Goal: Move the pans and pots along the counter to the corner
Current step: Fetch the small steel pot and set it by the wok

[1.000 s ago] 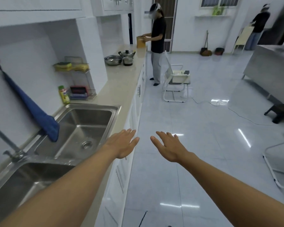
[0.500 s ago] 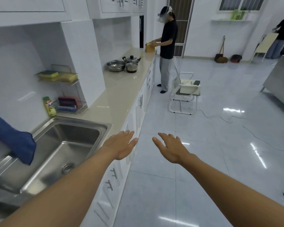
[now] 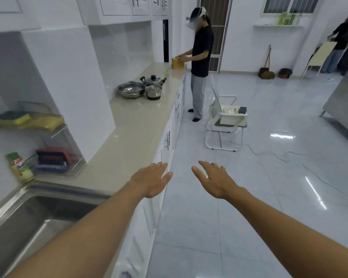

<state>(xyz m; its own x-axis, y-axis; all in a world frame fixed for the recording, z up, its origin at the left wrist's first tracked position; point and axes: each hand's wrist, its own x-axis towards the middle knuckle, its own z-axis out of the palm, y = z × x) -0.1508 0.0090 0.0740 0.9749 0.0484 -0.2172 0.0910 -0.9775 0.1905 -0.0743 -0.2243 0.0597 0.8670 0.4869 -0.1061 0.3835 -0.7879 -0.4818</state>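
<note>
Over the last second my view has slid forward along the surface [image 3: 133, 133]: the sink [image 3: 38, 217] has dropped into the lower left of the frame, and the cookware in the upper middle now reads bigger. There I make out a wide steel pan [image 3: 131, 90], a lidded pot [image 3: 153, 80] just behind it to the right, and a smaller pot [image 3: 153, 93] in front of that, all bunched together (whether they touch, I can't tell). My hands have kept their pose: left hand [image 3: 151, 180] over the surface's front edge, right hand [image 3: 213, 180] over the floor, fingers [image 3: 160, 167] straight, loosely spread, holding nothing. I judge this as approach only, with the cookware unmoved and well apart from my hands. A person [image 3: 201, 57] with a yellow box [image 3: 177, 64] stands at the far end, so I'd mind that space.
</note>
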